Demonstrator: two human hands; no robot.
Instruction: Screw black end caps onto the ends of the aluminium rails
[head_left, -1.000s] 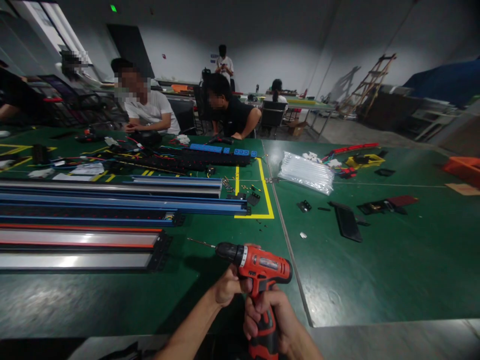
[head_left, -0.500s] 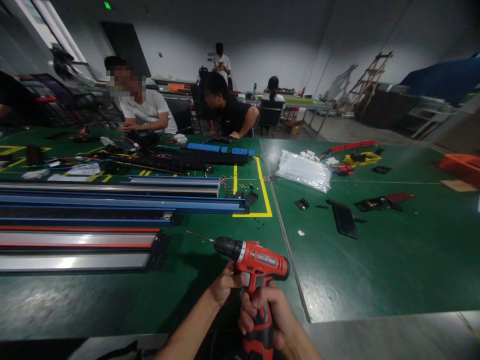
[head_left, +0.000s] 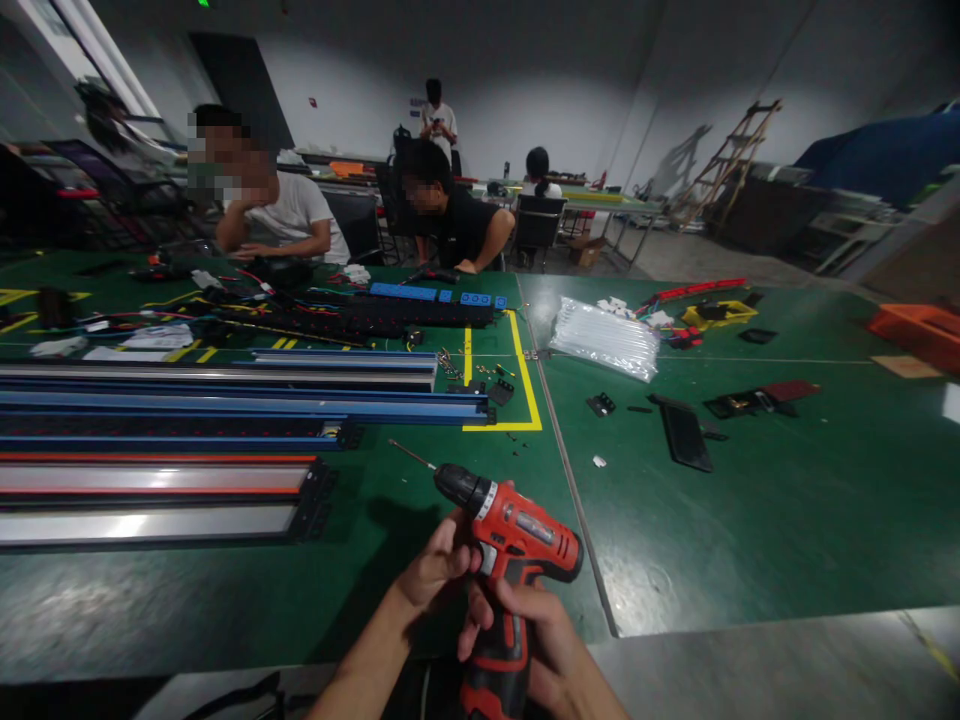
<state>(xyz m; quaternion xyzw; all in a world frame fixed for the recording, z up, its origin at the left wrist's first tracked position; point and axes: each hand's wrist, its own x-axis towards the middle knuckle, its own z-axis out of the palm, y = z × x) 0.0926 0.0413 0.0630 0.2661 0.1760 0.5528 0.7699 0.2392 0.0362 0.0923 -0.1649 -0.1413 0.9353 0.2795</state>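
Observation:
A red and black cordless drill (head_left: 529,530) with a long thin bit is held up over the near edge of the green table. Its bit points to the far left, tilted up. My right hand (head_left: 547,625) is wrapped around the grip, thumb across the back and fingers at the front. My left hand (head_left: 435,570) holds the drill's front side, fingers curled by the trigger below the chuck; some fingertips are hidden behind the body. To the left lie long metal profiles, among them an orange-edged one (head_left: 157,475) with a black end cap (head_left: 311,500).
Small screws and black brackets (head_left: 501,391) lie near yellow tape (head_left: 534,400). A bag of clear tubes (head_left: 604,338), a black phone-like slab (head_left: 684,435) and an orange bin (head_left: 915,332) are on the right. Across the table sit people, one in black (head_left: 465,225), near wires.
The drill has tilted so that its bit points more upward, and its base has swung left. My right fingers look looser on the grip. A person opposite has raised a hand towards their head.

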